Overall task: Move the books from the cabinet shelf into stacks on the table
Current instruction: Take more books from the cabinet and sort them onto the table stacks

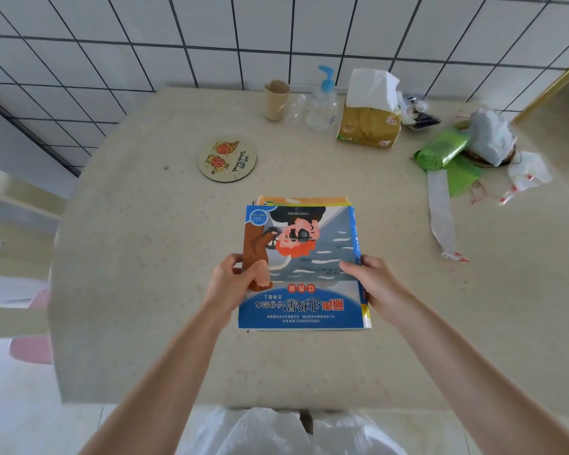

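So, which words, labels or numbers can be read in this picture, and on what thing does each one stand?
"北极星", printed upside down to the camera: top book of the stack, held by both hands.
"江苏版", in red circles: same cover.
Smaller lines on that cover: too small to read.
Curved writing on the round coaster: too blurred to read.
Label on the tissue pack: too small.
Label on the pump bottle: too small.

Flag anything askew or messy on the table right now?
The top book, held by the left hand and right hand, sits offset from the stack beneath, whose far edges stick out. At the table's right, a green bag roll lies partly unrolled among crumpled plastic bags.
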